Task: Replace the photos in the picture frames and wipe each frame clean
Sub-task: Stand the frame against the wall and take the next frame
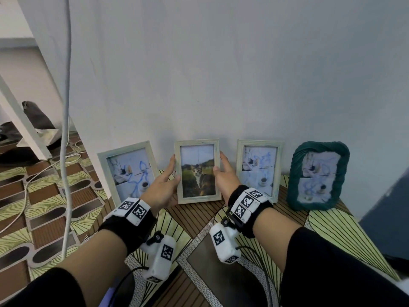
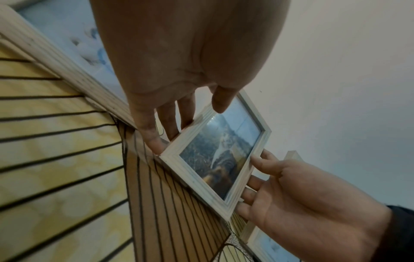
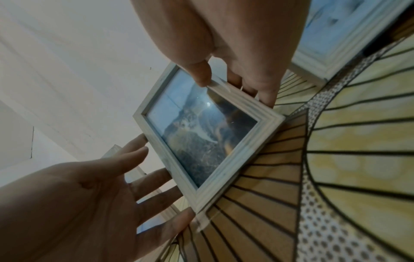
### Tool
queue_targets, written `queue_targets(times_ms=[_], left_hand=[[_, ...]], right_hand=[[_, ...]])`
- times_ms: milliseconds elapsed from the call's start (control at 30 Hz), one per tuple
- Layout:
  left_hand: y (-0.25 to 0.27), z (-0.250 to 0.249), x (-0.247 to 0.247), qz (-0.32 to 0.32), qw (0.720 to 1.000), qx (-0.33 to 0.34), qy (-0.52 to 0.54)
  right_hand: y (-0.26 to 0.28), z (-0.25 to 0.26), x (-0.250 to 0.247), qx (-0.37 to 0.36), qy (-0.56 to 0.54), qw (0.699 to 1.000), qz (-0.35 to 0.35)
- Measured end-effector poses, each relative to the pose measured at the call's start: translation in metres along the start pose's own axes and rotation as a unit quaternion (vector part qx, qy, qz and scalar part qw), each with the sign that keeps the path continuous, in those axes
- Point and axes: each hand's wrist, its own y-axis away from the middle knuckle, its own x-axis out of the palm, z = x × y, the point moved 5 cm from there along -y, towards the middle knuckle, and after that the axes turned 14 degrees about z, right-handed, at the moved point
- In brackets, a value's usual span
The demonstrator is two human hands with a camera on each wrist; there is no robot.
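Observation:
A pale wooden frame with a cat photo (image 1: 198,171) (image 2: 215,159) (image 3: 201,138) stands upright on the patterned mat (image 1: 327,227), leaning on the wall. My left hand (image 1: 174,168) (image 2: 190,124) lies along its left edge. The fingers (image 3: 156,177) are straight and spread and reach behind the edge; the thumb sits just off the front. My right hand (image 1: 219,162) (image 3: 234,88) pinches the right edge, thumb on the front moulding and fingers behind. Three more frames hold photos scribbled in blue: a pale one on the left (image 1: 128,171), a pale one on the right (image 1: 259,167) and a dark green one (image 1: 318,176).
All the frames lean in a row against the white wall (image 1: 221,74). A white cable (image 1: 66,129) hangs down at the left, with more cables on the floor (image 1: 26,185). A blue-grey object (image 1: 387,207) stands at the right edge.

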Motion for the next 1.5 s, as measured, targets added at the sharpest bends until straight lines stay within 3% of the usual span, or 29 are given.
queue_targets(times_ms=[200,367,467,600,700,800,967,1133,1333,1500], left_hand=[[0.005,0.000,0.003,0.003,1.000,-0.028,0.002],[0.023,-0.023,-0.001,0.006,0.996,-0.013,-0.083],[0.049,-0.045,-0.016,-0.065,0.983,0.054,-0.163],[0.096,-0.057,-0.048,-0.206,0.955,0.167,-0.136],[0.116,-0.047,-0.069,-0.271,0.943,0.164,-0.105],[0.122,-0.031,-0.088,-0.301,0.940,0.110,-0.114],[0.107,-0.009,-0.095,-0.207,0.975,0.064,-0.046],[0.098,0.001,-0.091,-0.133,0.990,0.029,-0.025],[0.109,-0.003,-0.085,-0.109,0.993,0.038,0.019],[0.146,-0.018,-0.063,-0.047,0.997,0.060,-0.002]], right_hand=[[0.006,0.002,0.001,-0.010,0.027,0.999,0.040],[0.023,0.014,0.000,0.004,0.074,0.997,-0.010],[0.043,0.033,0.008,-0.076,0.117,0.989,-0.044],[0.062,0.055,0.032,-0.176,0.093,0.980,-0.028],[0.061,0.060,0.059,-0.184,0.105,0.977,0.033],[0.050,0.054,0.083,-0.166,0.144,0.973,0.074],[0.019,0.033,0.119,-0.080,0.175,0.973,0.127],[-0.006,0.015,0.140,-0.006,0.155,0.975,0.158],[0.012,0.014,0.139,0.010,0.072,0.983,0.171],[0.066,0.027,0.117,-0.039,0.023,0.987,0.153]])
